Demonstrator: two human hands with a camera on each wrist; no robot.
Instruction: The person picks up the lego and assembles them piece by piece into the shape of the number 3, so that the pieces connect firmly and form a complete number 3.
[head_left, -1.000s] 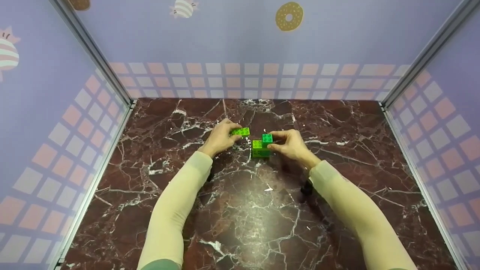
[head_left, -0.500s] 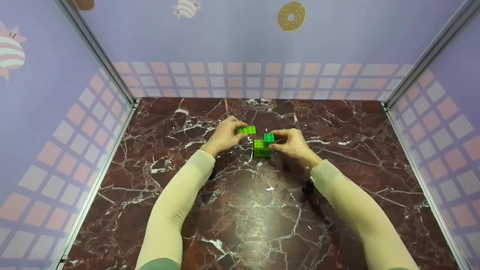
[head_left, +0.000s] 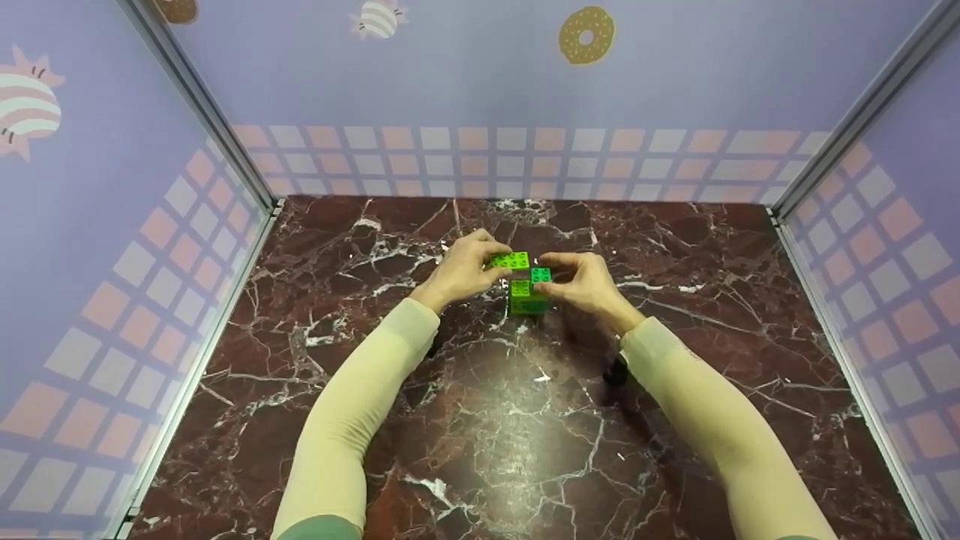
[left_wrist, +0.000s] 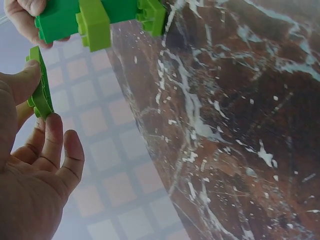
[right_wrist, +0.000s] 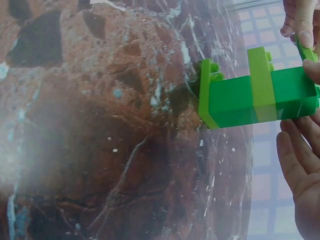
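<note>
In the head view my left hand [head_left: 465,271] pinches a thin lime-green building brick [head_left: 513,260], its studs upward, just left of a stack. The left wrist view shows this lime brick [left_wrist: 41,87] between thumb and fingertips. My right hand [head_left: 587,285] holds the top dark green brick [head_left: 540,276], thumb in front and fingers behind. That brick sits on a lime layer [right_wrist: 261,85], with another dark green brick [right_wrist: 231,101] below it and a lime base plate [right_wrist: 205,95] on the table. The lime brick and the stack look slightly apart.
A dark red marbled tabletop [head_left: 495,420] lies beneath both arms. Purple panels with pink and white squares [head_left: 510,165] enclose the back and sides, joined by metal corner posts [head_left: 202,112].
My left hand has moved right with the lime brick, bringing it close to the stack's top. My right hand stays at the top green brick, its index finger slightly farther back.
</note>
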